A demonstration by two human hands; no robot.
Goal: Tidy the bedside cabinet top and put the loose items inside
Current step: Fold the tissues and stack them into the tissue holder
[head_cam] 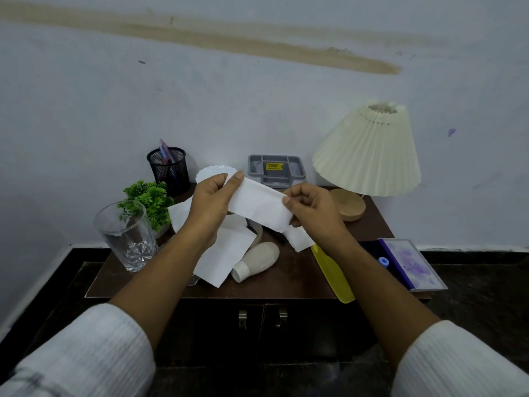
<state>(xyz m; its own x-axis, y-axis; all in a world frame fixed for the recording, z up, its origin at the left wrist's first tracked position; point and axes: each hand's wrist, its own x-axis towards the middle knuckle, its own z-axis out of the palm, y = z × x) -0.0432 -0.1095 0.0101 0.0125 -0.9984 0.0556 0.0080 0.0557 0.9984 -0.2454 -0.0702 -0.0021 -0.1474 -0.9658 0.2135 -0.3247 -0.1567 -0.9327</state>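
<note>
While I hold the tissue [260,206] stretched between both hands above the cabinet top [289,277], it seems to weigh almost nothing and hangs soft through the middle. My left hand [210,203] pinches its left end under the thumb. My right hand [313,209] pinches the right end between thumb and curled fingers. It looks thin enough to tear if I pull the ends apart, so I judge a light pinch at the corners, or along a fold, is the way to take it.

More tissues [226,253] lie loose below my wrists, probably just as limp and quick to slide, and I would gather them flat. The bottle [256,260] touching them lies on its side and may roll. The glass [126,236] at the left is the fragile one.

My hands and the tissues cover the middle of the top. A curved strip [260,233] and a dark thing [282,238] peek out there, and I cannot tell what they are. A white scalloped thing [213,170] sits half hidden behind my left hand. The doors [309,328] are closed, so the inside is unseen.
</note>
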